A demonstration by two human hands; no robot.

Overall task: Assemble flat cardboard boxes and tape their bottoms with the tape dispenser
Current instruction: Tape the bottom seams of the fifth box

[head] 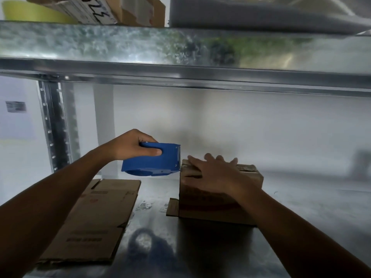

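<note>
On the lower metal shelf (301,207) of a storage rack, right of centre, stands an assembled cardboard box (212,203), with one small flap (172,207) lying flat on the shelf at its near left corner. The person's right hand (216,173) lies palm down on the top of this box, fingers straight and slightly spread, pressing on it rather than gripping. The left hand (130,145) is curled round the top of a blue tape dispenser (150,161), thumb along its near side, and holds it in the air just left of the box. The dispenser's toothed front end meets the box's upper left edge, though the blur makes it hard to say whether the two actually touch. A flat cardboard box (96,217) lies on the shelf to the near left, partly under the left forearm. A perforated upright post (54,125) stands at the far left. Overhead runs the galvanised upper shelf (180,47), which carries more cardboard boxes (136,11) and a yellow-green object (30,13).
</note>
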